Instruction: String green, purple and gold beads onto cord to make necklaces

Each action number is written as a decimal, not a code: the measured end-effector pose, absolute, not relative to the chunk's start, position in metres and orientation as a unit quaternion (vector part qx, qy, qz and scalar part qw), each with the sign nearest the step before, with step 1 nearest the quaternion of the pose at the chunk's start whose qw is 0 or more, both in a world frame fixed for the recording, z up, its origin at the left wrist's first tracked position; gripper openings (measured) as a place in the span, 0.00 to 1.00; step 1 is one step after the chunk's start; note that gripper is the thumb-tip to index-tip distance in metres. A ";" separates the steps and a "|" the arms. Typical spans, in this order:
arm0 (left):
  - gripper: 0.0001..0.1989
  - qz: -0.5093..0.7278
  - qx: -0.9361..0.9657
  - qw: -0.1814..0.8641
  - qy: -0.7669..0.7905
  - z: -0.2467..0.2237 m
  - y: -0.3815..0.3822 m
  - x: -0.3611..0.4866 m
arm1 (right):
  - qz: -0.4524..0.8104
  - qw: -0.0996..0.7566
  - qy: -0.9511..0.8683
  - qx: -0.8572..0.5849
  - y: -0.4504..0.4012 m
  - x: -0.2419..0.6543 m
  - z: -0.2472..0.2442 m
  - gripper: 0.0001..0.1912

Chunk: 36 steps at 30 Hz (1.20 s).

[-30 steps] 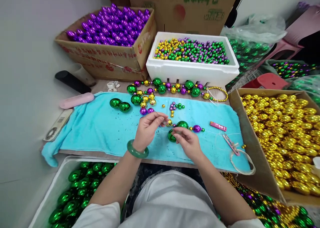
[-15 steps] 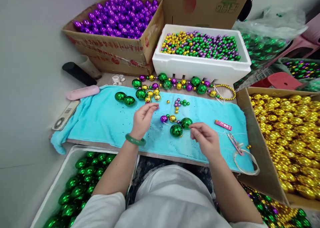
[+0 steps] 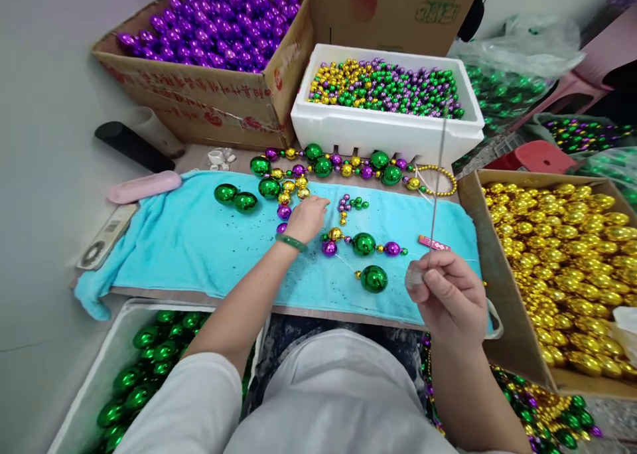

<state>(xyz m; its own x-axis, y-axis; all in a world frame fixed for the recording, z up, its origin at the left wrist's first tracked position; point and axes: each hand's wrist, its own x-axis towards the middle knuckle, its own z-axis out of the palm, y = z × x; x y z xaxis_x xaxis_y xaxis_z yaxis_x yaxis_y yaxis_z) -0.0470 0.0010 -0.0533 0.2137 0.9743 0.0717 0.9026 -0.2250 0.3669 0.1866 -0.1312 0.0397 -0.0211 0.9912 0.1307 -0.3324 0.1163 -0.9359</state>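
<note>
My right hand (image 3: 450, 295), raised over the towel's right part, pinches a long thin needle (image 3: 436, 188) that points upward. My left hand (image 3: 309, 218), with a green bangle on the wrist, reaches over the towel (image 3: 199, 241) beside the small loose beads (image 3: 344, 205); its fingertips are together, and what they hold, if anything, is too small to name. Between the hands lies a strand with a large green bead (image 3: 363, 243), purple and gold beads, and a second large green bead (image 3: 373, 279) below on the thread. A pink packet (image 3: 434, 243) lies behind my right hand.
A finished-looking bead string (image 3: 347, 170) lies along the back. Behind stand a carton (image 3: 199, 102) of purple beads and a white foam box (image 3: 388, 125) of small beads. Gold beads fill a carton (image 3: 517, 295) at right; green ones fill a box (image 3: 94, 374) at lower left.
My right hand has risen and moved right, and the needle now shows upright in it. My left hand has shifted right. The strand's large green beads have spread apart, and more purple beads show.
</note>
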 end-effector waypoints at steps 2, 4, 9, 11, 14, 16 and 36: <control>0.17 0.125 0.783 0.128 0.596 -0.052 0.012 -0.037 | 0.550 0.605 -0.448 -0.362 -0.136 0.189 0.045 0.05; 0.17 0.110 0.791 0.137 0.585 -0.052 0.020 -0.028 | 0.539 0.615 -0.448 -0.361 -0.141 0.193 0.050 0.05; 0.13 0.077 0.776 0.173 0.602 -0.061 0.033 -0.012 | 0.524 0.624 -0.452 -0.363 -0.144 0.198 0.055 0.04; 0.12 0.083 0.769 0.182 0.607 -0.064 0.037 -0.008 | 0.528 0.618 -0.452 -0.366 -0.143 0.198 0.053 0.04; 0.11 0.111 0.755 0.195 0.616 -0.066 0.040 -0.006 | 0.533 0.599 -0.454 -0.389 -0.138 0.197 0.043 0.05; 0.11 0.143 0.744 0.203 0.621 -0.063 0.037 -0.006 | 0.521 0.579 -0.465 -0.422 -0.134 0.196 0.033 0.06; 0.08 0.554 0.202 0.729 0.348 -0.006 -0.026 -0.048 | 0.485 0.487 -0.481 -0.544 -0.116 0.183 -0.023 0.09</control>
<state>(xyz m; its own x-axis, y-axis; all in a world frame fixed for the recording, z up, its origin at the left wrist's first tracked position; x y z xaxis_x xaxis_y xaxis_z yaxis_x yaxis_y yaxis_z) -0.0484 -0.0261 -0.0060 0.1434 0.9479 -0.2846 -0.6670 0.3050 0.6798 0.1830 -0.1161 -0.0226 0.0671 0.9960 -0.0592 0.0500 -0.0627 -0.9968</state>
